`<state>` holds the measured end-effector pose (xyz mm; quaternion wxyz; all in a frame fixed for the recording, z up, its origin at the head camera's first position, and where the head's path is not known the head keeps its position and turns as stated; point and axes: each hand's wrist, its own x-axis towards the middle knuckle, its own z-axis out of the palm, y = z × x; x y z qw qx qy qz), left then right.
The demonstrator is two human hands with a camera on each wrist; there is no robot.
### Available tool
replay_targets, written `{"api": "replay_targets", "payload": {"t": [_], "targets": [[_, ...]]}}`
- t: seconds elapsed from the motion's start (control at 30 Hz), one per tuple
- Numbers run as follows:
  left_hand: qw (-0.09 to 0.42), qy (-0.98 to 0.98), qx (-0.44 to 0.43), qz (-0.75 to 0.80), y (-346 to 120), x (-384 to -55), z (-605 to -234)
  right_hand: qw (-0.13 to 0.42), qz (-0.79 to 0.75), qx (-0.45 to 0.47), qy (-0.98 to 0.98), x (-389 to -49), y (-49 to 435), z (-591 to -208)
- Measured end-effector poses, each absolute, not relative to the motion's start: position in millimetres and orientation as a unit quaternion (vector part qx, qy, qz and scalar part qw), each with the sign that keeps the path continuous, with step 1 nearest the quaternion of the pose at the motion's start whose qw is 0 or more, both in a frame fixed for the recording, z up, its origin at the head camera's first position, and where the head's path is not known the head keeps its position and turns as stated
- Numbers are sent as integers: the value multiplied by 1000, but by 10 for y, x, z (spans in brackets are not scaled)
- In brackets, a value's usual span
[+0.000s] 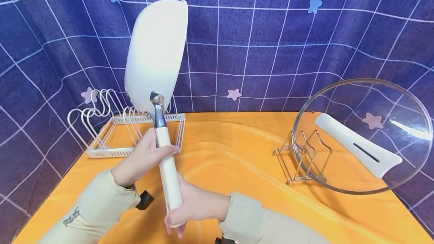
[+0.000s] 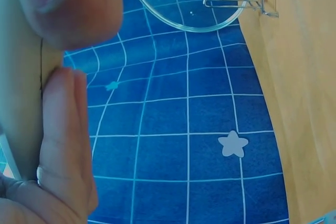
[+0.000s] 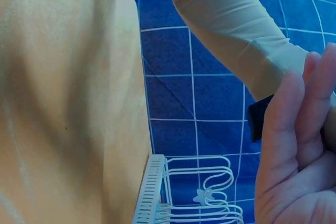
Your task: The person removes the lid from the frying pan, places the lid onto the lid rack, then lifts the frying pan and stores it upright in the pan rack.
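A white frying pan (image 1: 156, 48) is raised in the head view, tipped up on edge with its white outer side showing and its long handle (image 1: 169, 176) running down toward me. My left hand (image 1: 144, 157) grips the handle just below its metal neck, thumb laid across it. Lower down, my right hand (image 1: 193, 202) holds the handle's end, with the thumb over it and fingers beneath. In the left wrist view, fingers (image 2: 65, 145) press along the pale handle. Behind and below the pan stands a white wire rack (image 1: 112, 153), partly hidden by it.
At the right, a glass lid (image 1: 359, 189) with a white grip (image 1: 359, 144) stands upright in a small metal wire rack (image 1: 306, 178). An orange cloth (image 1: 237, 153) covers the table. A blue gridded curtain (image 1: 271, 55) hangs behind and at the sides.
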<state>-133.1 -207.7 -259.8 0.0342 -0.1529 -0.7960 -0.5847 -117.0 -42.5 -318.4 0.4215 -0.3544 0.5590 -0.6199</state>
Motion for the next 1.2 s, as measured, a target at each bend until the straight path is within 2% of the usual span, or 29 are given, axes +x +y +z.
{"api": "replay_targets", "payload": {"t": [1.2], "targets": [[50,-772,-124,-621,-2131,-1336,-2725,425,-623,-353,553,-1185,-513,-3212]]}}
